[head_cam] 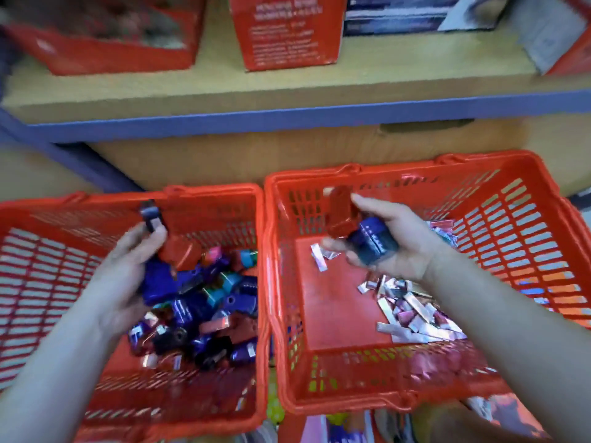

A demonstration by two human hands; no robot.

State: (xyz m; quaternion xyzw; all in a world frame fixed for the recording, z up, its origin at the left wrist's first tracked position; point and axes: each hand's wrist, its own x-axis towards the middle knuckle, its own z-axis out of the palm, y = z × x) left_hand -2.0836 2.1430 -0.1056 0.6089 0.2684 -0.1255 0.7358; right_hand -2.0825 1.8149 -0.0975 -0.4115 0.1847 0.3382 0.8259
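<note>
Two red plastic baskets stand side by side. The left basket (48, 251) holds a heap of small blue, purple, teal and red items (208, 308). My left hand (128, 266) is over that heap and grips several small items, among them a dark one (152, 217) at the fingertips and a red one (180, 254). The right basket (511, 238) holds several shiny pink and silver wrappers (412, 311). My right hand (393, 241) hovers above it, palm up, gripping a dark blue item (372, 241) and a red one (340, 212). The picture is blurred.
Behind the baskets runs a wooden shelf with a blue edge (287, 113). On it stand red boxes (284, 30) and a dark box (399, 14). A cardboard box (287, 155) sits under the shelf. More packaged goods (335, 426) lie below the baskets.
</note>
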